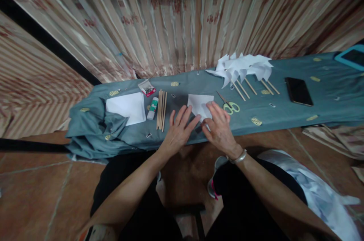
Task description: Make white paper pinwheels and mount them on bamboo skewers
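A small white sheet of paper (201, 102) lies on the cloth-covered table in front of me. My left hand (179, 125) is at its lower left corner, fingers spread and stretched out. On the right edge of the sheet rests my right hand (218, 125), its fingers extended and slightly bent, partly covering the paper. Neither hand visibly grasps anything. Just right of the paper are scissors (231, 107) with light green handles. Several wooden sticks (161, 110) lie in a bundle to the left, beside a glue stick (152, 108).
At the left sit a stack of white paper (127, 106) and a small box of metal pins (147, 88). Several paper pinwheels on sticks (244, 68) lie at the back right. Further right are a black phone (299, 91) and a blue-framed device (352, 57). A curtain (182, 21) hangs behind.
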`<state>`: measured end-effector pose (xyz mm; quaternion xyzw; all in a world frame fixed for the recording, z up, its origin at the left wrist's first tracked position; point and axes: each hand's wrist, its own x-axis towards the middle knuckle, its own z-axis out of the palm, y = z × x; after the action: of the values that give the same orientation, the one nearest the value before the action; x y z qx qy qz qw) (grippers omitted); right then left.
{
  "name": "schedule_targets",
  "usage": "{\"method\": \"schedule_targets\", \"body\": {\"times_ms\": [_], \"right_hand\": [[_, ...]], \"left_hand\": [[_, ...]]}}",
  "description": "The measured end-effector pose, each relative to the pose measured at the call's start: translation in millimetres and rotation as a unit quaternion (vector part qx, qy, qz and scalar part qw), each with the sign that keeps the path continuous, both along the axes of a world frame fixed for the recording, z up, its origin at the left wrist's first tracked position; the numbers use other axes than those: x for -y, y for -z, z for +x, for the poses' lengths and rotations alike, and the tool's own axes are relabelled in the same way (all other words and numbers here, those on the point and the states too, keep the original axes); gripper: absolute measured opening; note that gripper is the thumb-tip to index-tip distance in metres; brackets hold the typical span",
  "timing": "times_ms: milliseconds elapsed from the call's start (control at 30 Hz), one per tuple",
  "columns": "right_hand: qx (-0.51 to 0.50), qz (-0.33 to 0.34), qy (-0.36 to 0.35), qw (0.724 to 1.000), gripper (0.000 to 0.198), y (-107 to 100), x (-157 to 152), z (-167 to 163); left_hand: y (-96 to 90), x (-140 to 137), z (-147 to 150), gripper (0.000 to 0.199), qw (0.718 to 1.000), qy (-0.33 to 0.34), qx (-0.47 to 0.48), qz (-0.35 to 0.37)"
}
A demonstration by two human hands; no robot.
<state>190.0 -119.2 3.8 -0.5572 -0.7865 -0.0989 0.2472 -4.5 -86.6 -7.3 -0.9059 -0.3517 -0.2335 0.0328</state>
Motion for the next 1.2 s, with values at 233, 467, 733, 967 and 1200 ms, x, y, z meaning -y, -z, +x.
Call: {"method": "schedule_targets", "body": {"times_ms": [233,467,733,967,1200], "right_hand": [[-0.033,-0.033,-0.049,0.998,0.019,5.2,0.9,-9.6],[-0.119,-0.116,-0.079,0.983,0.042,10.6,-8.0,20.5],[-0.121,-0.132,-0.085,0.980,0.036,18.9,-2.1,43.7],[-0.230,-0.183,-0.107,0.950,0.018,16.6,-4.8,46.2],[-0.297,-0.235,-0.071,0.923,0.028,13.1,-17.1,41.9]], "left_hand": [[4.3,-16.5,1.8,0.033,0.999,0.025,-0.020,-0.017],[5.1,-26.4,-4.3,0.024,0.998,0.037,0.011,-0.049],[14.7,-13.6,-22.9,0.025,0.992,0.073,0.067,-0.079],[8.3,-0.4,-28.0,0.026,0.980,0.075,0.120,-0.139],[8.9,-4.7,-25.6,0.029,0.968,0.015,0.161,-0.194]]}}
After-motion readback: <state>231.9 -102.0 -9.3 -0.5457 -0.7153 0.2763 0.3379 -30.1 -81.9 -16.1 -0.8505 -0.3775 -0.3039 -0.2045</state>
